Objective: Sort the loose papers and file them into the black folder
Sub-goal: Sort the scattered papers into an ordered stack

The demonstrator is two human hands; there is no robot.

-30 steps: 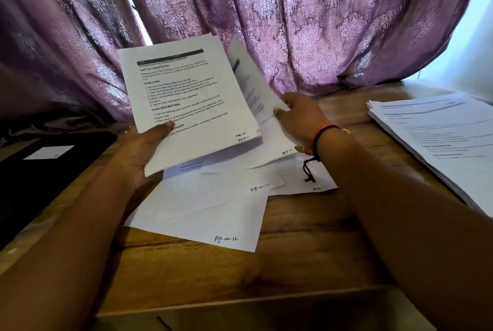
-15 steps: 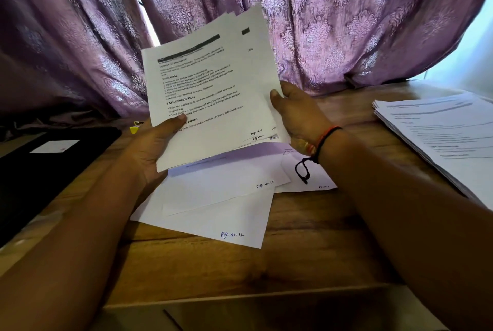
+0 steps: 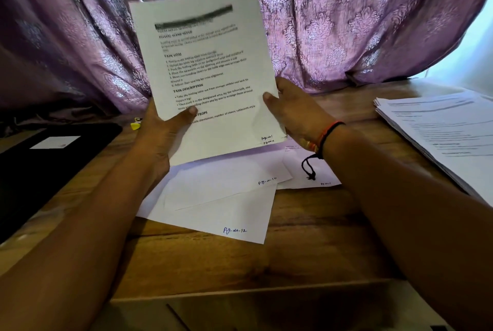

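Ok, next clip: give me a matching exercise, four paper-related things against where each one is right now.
Things:
1. black folder
2. printed sheets
3. sheet marked Pg-No-12
4. tall paper stack

Places:
A. lifted off the table, gripped by the left hand and right hand
B. flat on the table, nearest the person
C. table's right side
D. table's left side

Pairs: 1-D, 2-A, 3-B, 4-C
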